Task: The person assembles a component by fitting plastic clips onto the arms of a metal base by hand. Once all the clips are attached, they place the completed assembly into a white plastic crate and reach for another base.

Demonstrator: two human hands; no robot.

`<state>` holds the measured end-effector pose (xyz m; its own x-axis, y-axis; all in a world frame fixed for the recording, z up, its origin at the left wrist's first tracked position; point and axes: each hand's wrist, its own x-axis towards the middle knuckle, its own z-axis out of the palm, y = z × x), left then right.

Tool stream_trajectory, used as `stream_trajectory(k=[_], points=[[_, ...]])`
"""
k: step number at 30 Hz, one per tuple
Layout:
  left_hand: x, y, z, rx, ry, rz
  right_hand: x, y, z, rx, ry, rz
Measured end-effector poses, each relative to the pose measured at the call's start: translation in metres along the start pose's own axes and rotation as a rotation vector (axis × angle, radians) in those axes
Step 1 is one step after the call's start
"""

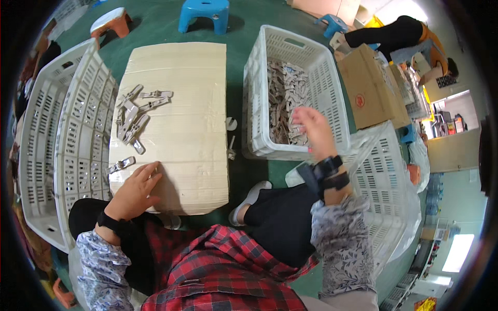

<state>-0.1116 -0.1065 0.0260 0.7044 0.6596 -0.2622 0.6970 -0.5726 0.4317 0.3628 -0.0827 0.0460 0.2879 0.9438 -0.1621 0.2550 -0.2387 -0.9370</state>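
Observation:
My left hand (136,191) rests at the lower left edge of a flat cardboard board (192,124), its fingers spread and holding nothing. Just beyond its fingertips lies a single grey spring clip (121,165). Farther up the board is a loose pile of several more grey clips (134,123) with metal parts. My right hand (315,129) hovers over the near right part of a white plastic crate (298,151), its fingers apart and nothing visible in them. Many grey clips (284,93) fill the bottom of that crate; my hand hides some of them.
White slatted crates (59,147) stand left of the board, and another white crate (381,181) is at my right. A brown carton (365,88) sits beyond the clip crate. Blue (204,15) and white-topped (109,22) stools are farther off. Another person (399,36) bends at the far right.

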Motion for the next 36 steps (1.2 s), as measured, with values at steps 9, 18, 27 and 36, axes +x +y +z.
stream_trajectory(k=[9,18,27,36], points=[[0.02,0.003,-0.006,-0.031,-0.072,-0.018,0.034,0.021,0.026,-0.501,0.065,-0.379],[0.024,-0.019,-0.009,-0.061,0.099,0.118,0.003,0.063,0.148,-0.809,-0.475,-0.507],[-0.177,0.016,-0.085,-0.38,1.011,-0.393,0.026,0.133,0.131,-0.882,-0.862,-0.384],[-0.342,-0.028,0.152,-0.132,0.713,-0.983,0.034,0.139,0.124,-0.958,-0.856,-0.231]])
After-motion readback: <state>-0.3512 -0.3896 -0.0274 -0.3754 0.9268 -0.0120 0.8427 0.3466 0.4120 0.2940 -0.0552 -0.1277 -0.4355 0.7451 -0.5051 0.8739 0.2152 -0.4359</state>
